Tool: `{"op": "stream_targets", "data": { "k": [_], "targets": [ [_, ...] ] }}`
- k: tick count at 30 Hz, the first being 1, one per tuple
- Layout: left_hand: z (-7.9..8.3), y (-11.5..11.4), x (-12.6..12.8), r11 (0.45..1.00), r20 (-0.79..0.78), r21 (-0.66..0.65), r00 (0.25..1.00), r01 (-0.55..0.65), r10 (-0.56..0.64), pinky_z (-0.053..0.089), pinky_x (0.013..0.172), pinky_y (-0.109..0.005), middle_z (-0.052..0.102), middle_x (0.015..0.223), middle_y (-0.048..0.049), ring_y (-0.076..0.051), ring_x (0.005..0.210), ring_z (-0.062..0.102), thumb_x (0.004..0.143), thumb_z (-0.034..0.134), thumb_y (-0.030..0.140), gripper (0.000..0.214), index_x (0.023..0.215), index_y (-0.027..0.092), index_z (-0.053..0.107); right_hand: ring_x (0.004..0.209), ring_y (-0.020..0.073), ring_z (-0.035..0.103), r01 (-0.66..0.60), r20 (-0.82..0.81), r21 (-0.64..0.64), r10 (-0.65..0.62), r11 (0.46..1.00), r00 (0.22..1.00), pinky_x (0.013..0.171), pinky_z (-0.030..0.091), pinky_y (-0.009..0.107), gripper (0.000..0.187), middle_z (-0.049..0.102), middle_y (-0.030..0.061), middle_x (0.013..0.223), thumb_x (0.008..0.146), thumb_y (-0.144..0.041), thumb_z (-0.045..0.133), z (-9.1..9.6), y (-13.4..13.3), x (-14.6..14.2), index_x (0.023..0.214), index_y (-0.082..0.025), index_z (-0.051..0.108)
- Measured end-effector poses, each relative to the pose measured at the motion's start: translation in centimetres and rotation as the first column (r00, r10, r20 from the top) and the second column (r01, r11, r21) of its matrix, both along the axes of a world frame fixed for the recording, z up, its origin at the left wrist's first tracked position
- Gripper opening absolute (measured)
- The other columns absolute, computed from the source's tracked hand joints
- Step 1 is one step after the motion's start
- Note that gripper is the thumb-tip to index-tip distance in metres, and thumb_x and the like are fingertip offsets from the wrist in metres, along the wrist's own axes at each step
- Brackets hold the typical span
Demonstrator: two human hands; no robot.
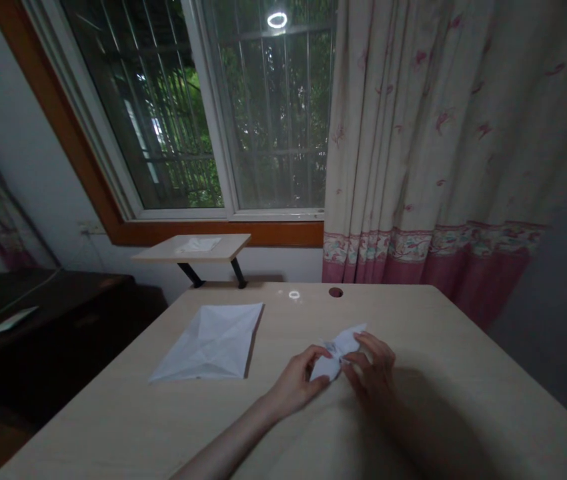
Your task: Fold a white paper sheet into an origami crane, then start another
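Observation:
A small folded piece of white paper (339, 350) lies on the light wooden desk (413, 413), a little right of the middle. My left hand (297, 381) pinches its left edge between thumb and fingers. My right hand (374, 370) is curled over its right side, fingertips pressing on the paper. Both hands rest on the desk top and partly hide the paper's lower half.
A larger creased white sheet (211, 343) lies flat on the desk to the left. A round cable hole (335, 292) sits near the desk's far edge. Behind are a small raised shelf (193, 248), a barred window and a curtain (443, 147). A dark cabinet (38, 313) stands at left.

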State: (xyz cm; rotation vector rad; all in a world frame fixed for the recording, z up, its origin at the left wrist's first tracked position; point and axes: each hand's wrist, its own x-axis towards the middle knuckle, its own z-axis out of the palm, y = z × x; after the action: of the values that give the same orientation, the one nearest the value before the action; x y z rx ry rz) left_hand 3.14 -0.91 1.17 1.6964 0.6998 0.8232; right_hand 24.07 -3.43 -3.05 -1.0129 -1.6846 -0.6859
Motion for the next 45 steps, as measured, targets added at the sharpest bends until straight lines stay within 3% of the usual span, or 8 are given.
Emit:
{"op": "stream_targets", "data": {
  "k": [5, 10, 14, 16, 25, 36, 45],
  "targets": [
    [-1.8, 0.9, 2.3, 0.977, 0.181, -0.2, 0.977, -0.076, 0.113, 0.04, 0.063, -0.022, 0.064, 0.104, -0.0037, -0.012, 0.073, 0.057, 0.071, 0.08, 0.026, 0.058, 0.125, 0.021, 0.057, 0.115, 0.0255, 0.059, 0.061, -0.028, 0.031, -0.061, 0.998, 0.998, 0.098, 0.042, 0.044, 0.004, 0.063, 0.0082, 0.117, 0.094, -0.021, 0.061, 0.4, 0.6, 1.3, 0.097, -0.024, 0.062],
    [-2.9, 2.5, 5.6, 0.908, 0.262, -0.348, 0.906, -0.232, 0.332, 0.043, 0.057, -0.02, 0.063, 0.076, 0.0004, -0.01, 0.059, 0.056, 0.055, 0.088, 0.023, 0.041, 0.089, 0.014, 0.067, 0.096, 0.0244, 0.061, 0.139, -0.092, -0.003, -0.138, 0.99, 0.986, 0.087, 0.047, 0.042, 0.004, 0.066, 0.0078, 0.101, 0.092, -0.025, 0.064, 0.5, 1.8, 3.8, 0.089, -0.024, 0.062],
    [-2.8, 3.4, 8.4, 0.875, 0.306, -0.405, 0.863, -0.265, 0.402, 0.047, 0.058, -0.02, 0.065, 0.074, 0.0001, -0.011, 0.059, 0.06, 0.051, 0.089, 0.022, 0.039, 0.083, 0.014, 0.068, 0.085, 0.0216, 0.063, 0.008, -0.209, -0.133, -0.036, 0.991, 0.977, 0.077, 0.052, 0.036, 0.004, 0.066, 0.0077, 0.093, 0.094, -0.026, 0.059, 0.7, 2.4, 6.1, 0.093, -0.022, 0.06],
    [-2.8, 3.5, 9.7, 0.869, 0.327, -0.424, 0.852, -0.256, 0.41, 0.049, 0.059, -0.022, 0.067, 0.074, -0.0006, -0.012, 0.06, 0.062, 0.053, 0.088, 0.024, 0.036, 0.082, 0.014, 0.068, 0.077, 0.0196, 0.062, -0.015, -0.275, -0.243, -0.054, 0.97, 0.96, 0.07, 0.051, 0.032, 0.01, 0.066, 0.0067, 0.09, 0.097, -0.028, 0.052, 0.9, 2.3, 7.2, 0.093, -0.022, 0.059],
    [-4.0, 3.7, 14.9, 0.866, 0.398, -0.473, 0.837, -0.163, 0.375, 0.053, 0.066, -0.025, 0.072, 0.074, -0.0056, -0.016, 0.068, 0.067, 0.059, 0.086, 0.027, 0.028, 0.08, 0.013, 0.072, 0.06, 0.0174, 0.058, 0.125, -0.322, -0.435, -0.283, 0.892, 0.904, 0.06, 0.046, 0.028, 0.028, 0.062, 0.0012, 0.068, 0.095, -0.047, 0.05, 2.0, 0.3, 11.7, 0.089, -0.021, 0.06],
    [-5.5, 5.2, 17.8, 0.869, 0.424, -0.471, 0.826, -0.149, 0.371, 0.055, 0.068, -0.027, 0.07, 0.07, -0.0042, -0.016, 0.067, 0.067, 0.061, 0.09, 0.036, 0.034, 0.079, 0.014, 0.071, 0.064, 0.0209, 0.063, 0.173, -0.279, -0.592, -0.402, 0.787, 0.872, 0.063, 0.046, 0.03, 0.034, 0.069, 0.0053, 0.076, 0.088, -0.05, 0.05, 1.5, 0.4, 12.9, 0.098, -0.021, 0.064],
    [-4.2, 5.5, 18.7, 0.885, 0.431, -0.443, 0.831, -0.145, 0.352, 0.053, 0.072, -0.028, 0.072, 0.072, -0.0042, -0.017, 0.07, 0.067, 0.058, 0.092, 0.04, 0.039, 0.081, 0.014, 0.073, 0.079, 0.0241, 0.066, 0.182, -0.299, -0.576, -0.412, 0.797, 0.861, 0.075, 0.052, 0.036, 0.04, 0.071, 0.0084, 0.089, 0.088, -0.052, 0.05, 1.0, 0.6, 13.4, 0.109, -0.019, 0.062]
  ]
}}
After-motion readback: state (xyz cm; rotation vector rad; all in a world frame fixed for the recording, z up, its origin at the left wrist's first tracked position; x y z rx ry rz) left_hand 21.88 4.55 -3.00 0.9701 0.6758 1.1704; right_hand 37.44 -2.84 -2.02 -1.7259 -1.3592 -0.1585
